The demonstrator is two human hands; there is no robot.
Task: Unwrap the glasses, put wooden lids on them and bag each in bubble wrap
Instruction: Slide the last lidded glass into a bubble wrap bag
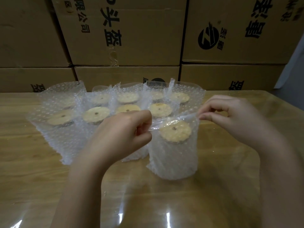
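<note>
A lidded glass is seen upright inside a bubble-wrap bag [172, 158] that stands on the wooden table [32, 162], about midway between the near and far edges and somewhat towards the right edge. Its round wooden lid [175, 131], with a small dark hole at the centre, is seen through the open mouth of the bag; the glass itself is veiled by the bubble wrap and cannot be made out clearly. The left side of the bag's mouth is pinched by the left hand [121, 130], whose fingers are curled round the thin film. The right side of the mouth is pinched between thumb and fingertips of the right hand [230, 116], so that the opening is stretched between the two hands, which are held apart on either side of the lid. Behind, towards the far edge, several other bagged glasses [96, 114] with the same lids are gathered in two rough rows, their bag mouths left standing open. A clear plastic sheet [164, 203] is spread flat along the near edge, with light reflected on it. Stacked cardboard boxes [131, 38] printed with black characters are ranged beyond the far edge.
</note>
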